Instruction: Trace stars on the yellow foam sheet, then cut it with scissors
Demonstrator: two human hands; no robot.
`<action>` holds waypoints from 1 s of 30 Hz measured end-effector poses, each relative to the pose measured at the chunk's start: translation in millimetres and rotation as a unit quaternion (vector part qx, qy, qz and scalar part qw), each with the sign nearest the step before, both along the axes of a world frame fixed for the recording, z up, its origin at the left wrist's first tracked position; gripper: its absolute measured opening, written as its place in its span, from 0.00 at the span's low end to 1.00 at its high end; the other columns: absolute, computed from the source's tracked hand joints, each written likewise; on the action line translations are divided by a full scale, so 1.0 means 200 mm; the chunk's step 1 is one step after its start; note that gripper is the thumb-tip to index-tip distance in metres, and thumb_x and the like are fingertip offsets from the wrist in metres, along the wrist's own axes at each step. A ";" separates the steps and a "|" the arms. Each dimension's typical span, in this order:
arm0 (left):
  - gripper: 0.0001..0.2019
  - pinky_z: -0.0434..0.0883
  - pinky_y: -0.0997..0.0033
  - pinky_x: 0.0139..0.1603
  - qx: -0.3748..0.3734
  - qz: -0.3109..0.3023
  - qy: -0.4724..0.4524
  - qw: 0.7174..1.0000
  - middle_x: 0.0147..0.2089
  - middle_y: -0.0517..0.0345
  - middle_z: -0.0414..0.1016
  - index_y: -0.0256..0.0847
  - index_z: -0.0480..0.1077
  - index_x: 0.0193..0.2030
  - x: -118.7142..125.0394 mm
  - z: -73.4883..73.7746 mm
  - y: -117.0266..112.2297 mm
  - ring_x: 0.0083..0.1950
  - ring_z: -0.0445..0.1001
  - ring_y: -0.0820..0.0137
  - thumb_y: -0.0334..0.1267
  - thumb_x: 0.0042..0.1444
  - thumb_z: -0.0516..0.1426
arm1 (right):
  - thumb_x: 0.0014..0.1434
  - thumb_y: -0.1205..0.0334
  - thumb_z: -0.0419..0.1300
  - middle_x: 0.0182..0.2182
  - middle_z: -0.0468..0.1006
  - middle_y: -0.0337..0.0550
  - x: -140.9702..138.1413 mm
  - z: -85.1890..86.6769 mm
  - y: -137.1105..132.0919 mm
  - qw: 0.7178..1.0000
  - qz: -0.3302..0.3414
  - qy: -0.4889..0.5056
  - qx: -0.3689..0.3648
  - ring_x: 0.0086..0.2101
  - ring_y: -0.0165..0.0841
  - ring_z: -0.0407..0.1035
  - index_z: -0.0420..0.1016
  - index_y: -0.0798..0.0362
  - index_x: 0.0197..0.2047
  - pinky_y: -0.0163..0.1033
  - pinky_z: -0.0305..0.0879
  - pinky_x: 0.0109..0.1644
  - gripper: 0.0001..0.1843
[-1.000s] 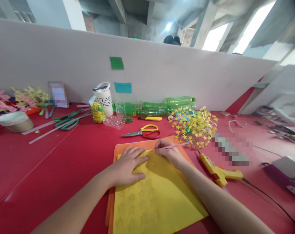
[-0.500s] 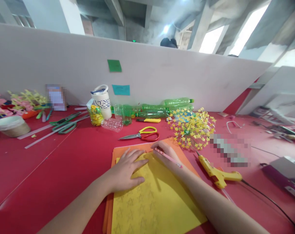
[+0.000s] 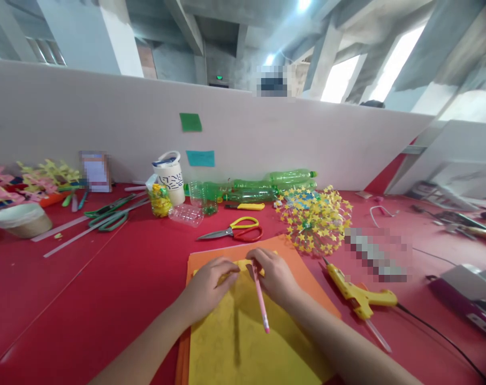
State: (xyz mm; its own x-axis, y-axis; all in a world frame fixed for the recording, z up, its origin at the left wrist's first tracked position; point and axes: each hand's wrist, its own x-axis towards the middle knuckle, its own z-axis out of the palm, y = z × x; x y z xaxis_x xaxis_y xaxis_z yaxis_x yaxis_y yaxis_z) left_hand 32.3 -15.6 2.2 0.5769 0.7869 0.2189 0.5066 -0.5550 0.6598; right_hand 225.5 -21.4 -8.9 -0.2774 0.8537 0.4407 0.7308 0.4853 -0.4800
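Observation:
A yellow paper sheet [image 3: 222, 347], with faint pencil star outlines, lies on orange sheets [image 3: 285, 246] in front of me. My left hand [image 3: 209, 286] is closed, its fingertips pinching a small light-yellow paper piece [image 3: 243, 264] near the sheet's upper edge; most of that piece is hidden by my fingers. Just to its right, my right hand [image 3: 273, 275] grips a pink pencil [image 3: 260, 302], the eraser end slanting back toward me. Its fingertips also meet the light-yellow piece.
Scissors with yellow and red handles [image 3: 235, 230] lie beyond the sheets, near a yellow cutter [image 3: 251, 207]. Green plastic bottles [image 3: 255, 193] line the partition. To the right are a yellow-star bunch [image 3: 315, 222] and a yellow glue gun [image 3: 357, 294] with its cord.
My left hand has gone from lying spread on the yellow sheet to a curled pinch. My right hand has turned, swinging the pencil's eraser end toward me. The view has tilted slightly upward.

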 end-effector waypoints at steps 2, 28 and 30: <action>0.10 0.65 0.68 0.47 0.010 -0.014 0.035 0.999 0.43 0.56 0.68 0.45 0.69 0.43 0.00 0.00 0.00 0.46 0.67 0.65 0.39 0.61 0.49 | 0.53 0.64 0.54 0.24 0.71 0.40 0.00 0.01 0.00 0.999 -0.017 0.027 -0.033 0.24 0.30 0.63 0.68 0.52 0.32 0.33 0.55 0.29 0.03; 0.20 0.57 0.56 0.54 0.098 -0.090 0.196 0.972 0.58 0.55 0.59 0.50 0.61 0.56 -0.02 0.02 -0.02 0.56 0.56 0.58 0.42 0.56 0.52 | 0.47 0.68 0.54 0.17 0.63 0.34 0.05 -0.08 0.09 0.954 0.016 0.215 -0.208 0.19 0.24 0.55 0.62 0.54 0.23 0.29 0.48 0.21 0.04; 0.19 0.57 0.56 0.53 0.097 -0.090 0.200 0.971 0.57 0.55 0.59 0.50 0.62 0.56 -0.02 0.03 -0.02 0.56 0.56 0.58 0.44 0.57 0.52 | 0.48 0.67 0.54 0.16 0.65 0.34 0.05 -0.07 0.09 0.947 0.015 0.221 -0.233 0.18 0.24 0.56 0.62 0.54 0.24 0.29 0.49 0.21 0.04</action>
State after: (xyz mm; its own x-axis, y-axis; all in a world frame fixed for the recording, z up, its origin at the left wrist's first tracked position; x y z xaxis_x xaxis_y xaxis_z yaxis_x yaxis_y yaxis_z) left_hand 28.0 -19.6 7.3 0.7702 0.6324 0.0825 0.5847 -0.7518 0.3049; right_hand 235.6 -4.0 -23.7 -0.1809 0.9788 0.0964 0.3974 0.1625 -0.9031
